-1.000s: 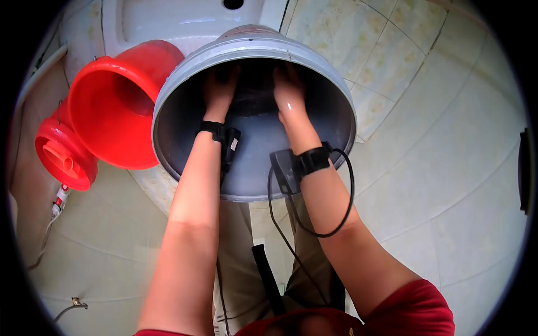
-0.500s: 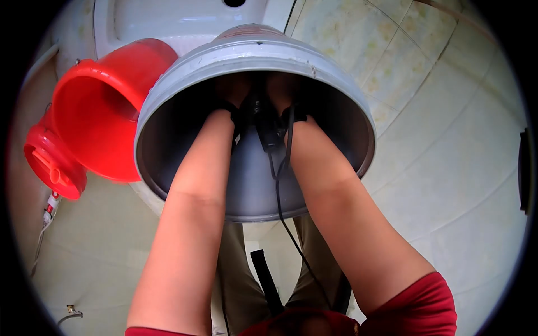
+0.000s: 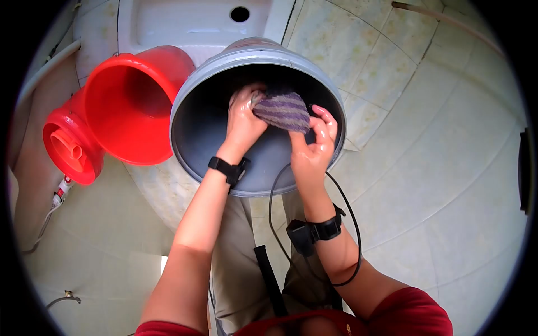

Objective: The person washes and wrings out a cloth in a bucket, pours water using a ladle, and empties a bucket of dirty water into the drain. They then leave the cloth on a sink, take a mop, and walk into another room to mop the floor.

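Observation:
A purple-and-grey striped cloth (image 3: 284, 111) is bunched up in the mouth of a large grey bucket (image 3: 210, 143), which lies tipped toward me. My left hand (image 3: 246, 115), wet, is closed around the cloth's left end. At its right end, my right hand (image 3: 314, 140) pinches the lower edge with the thumb, the other fingers curled and partly apart. Part of the left fingers is hidden behind the cloth. Black straps circle both wrists, and a black cable (image 3: 358, 235) loops from the right one.
Left of the grey bucket stands a red bucket (image 3: 129, 106), tilted with its opening toward me. Beside it is a smaller red container (image 3: 73, 145). Behind lies a white basin (image 3: 196, 25) with a dark drain hole (image 3: 240, 14). A hose (image 3: 443, 19) runs along the upper right tiles.
Both hands have come from deep inside the grey bucket toward its mouth, bringing the striped cloth into view. The cable now hangs in a wide loop. The grey bucket appears shifted slightly.

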The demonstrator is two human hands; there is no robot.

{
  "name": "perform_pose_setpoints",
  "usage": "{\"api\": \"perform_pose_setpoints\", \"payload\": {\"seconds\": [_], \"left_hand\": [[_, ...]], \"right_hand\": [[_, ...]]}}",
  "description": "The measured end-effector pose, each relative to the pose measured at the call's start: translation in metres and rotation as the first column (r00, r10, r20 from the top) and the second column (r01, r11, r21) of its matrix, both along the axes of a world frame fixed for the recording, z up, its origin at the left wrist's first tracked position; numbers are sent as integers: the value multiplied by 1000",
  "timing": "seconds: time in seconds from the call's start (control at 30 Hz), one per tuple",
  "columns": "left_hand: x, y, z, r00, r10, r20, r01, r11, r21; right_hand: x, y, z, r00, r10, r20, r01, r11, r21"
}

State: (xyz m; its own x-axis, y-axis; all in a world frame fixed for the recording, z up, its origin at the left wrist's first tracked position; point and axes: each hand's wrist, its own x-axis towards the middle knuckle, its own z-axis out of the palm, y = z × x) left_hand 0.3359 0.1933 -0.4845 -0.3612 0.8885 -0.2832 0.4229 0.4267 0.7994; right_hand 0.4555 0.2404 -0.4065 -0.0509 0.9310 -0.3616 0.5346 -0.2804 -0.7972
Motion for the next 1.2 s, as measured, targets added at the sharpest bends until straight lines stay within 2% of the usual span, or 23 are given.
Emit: {"api": "perform_pose_setpoints", "payload": {"seconds": [0.07,0.1,0.17,0.2,0.23,0.27,0.3,0.37,0.43,0.47,0.5,0.53,0.63,0.67,0.77,0.8,0.83,0.9,0.93,1.03,1.1,1.17,1.2], "left_hand": [[-1,-1,23,996,23,-90,-18,998,52],[-2,3,32,996,22,-92,-17,998,55],[-5,10,46,979,-65,-193,55,997,-60],[-6,14,49,963,-142,-230,111,984,-141],[-4,14,44,963,-143,-230,112,983,-143],[-3,14,32,949,-166,-269,120,976,-182],[-3,14,19,933,-191,-306,126,967,-221],[-7,14,-21,914,-237,-331,137,945,-298],[-13,15,-67,861,-398,-315,175,815,-552],[-16,13,-89,841,-347,-416,171,899,-403],[-20,9,-114,818,-276,-504,172,954,-243],[-29,2,-151,873,-303,-383,212,941,-262],[-25,0,-176,842,-385,-379,276,909,-311],[-24,-4,-183,771,-491,-405,344,857,-384],[-15,-7,-197,743,-515,-428,356,845,-400],[-14,-8,-198,617,-657,-434,386,733,-561],[-13,3,-186,685,-649,-331,371,702,-609],[-18,2,-178,722,-543,-429,360,824,-437],[-20,10,-163,710,-550,-440,365,821,-439],[-15,36,-84,715,-465,-522,244,866,-437],[-21,46,-25,770,-626,-124,400,625,-670],[-27,37,28,849,-521,-91,453,804,-384],[-28,36,53,855,-514,-73,471,827,-306]], "right_hand": [[10,1,11,1000,27,-11,-26,998,49],[16,-1,13,995,79,53,-85,989,118],[16,2,16,984,126,124,-147,972,181],[13,3,16,981,107,160,-126,985,114],[11,5,15,976,91,196,-102,994,47],[13,10,6,954,181,237,-200,978,58],[12,13,-2,954,180,238,-198,979,53],[4,18,-17,821,350,450,-408,912,35],[7,15,-29,826,370,425,-419,908,23],[7,18,-29,915,337,222,-299,935,-189],[8,19,-31,970,241,28,-208,886,-414],[10,16,-35,966,259,-26,-249,891,-380],[12,13,-33,964,236,-119,-264,835,-483],[14,10,-33,958,226,-176,-284,836,-470],[15,8,-29,958,162,-235,-269,789,-553],[16,5,-28,957,159,-244,-272,785,-556],[17,3,-27,957,156,-245,-272,781,-562],[15,5,-22,953,-20,-303,-199,711,-675],[13,7,-18,949,-31,-315,-199,716,-669],[16,12,-2,899,-246,-362,-152,602,-784],[20,10,4,750,-590,-299,-12,439,-898],[25,11,9,701,-661,-267,22,395,-919],[28,10,7,649,-734,-200,91,335,-938]]}}
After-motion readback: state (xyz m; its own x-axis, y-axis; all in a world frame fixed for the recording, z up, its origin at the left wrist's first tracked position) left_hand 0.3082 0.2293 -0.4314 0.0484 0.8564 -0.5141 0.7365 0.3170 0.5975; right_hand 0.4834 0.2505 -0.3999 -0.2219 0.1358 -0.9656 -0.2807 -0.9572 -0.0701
